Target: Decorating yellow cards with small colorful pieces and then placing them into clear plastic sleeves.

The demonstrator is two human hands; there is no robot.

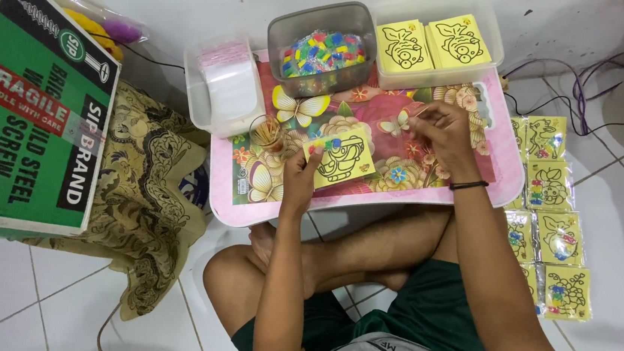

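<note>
Floral tray (pixel 492 175): yellow card (pixel 340 156) in left fingers (pixel 309 155) (right fingers (pixel 421 113) pinched, contents unclear).

A pink lap table (pixel 506 173) printed with butterflies and flowers carries a yellow card (pixel 340 158) with a black outline drawing, a grey tub (pixel 318 18) of multicoloured packets behind it, and left of the table a green cardboard box (pixel 14 119) with a red stripe.
</note>
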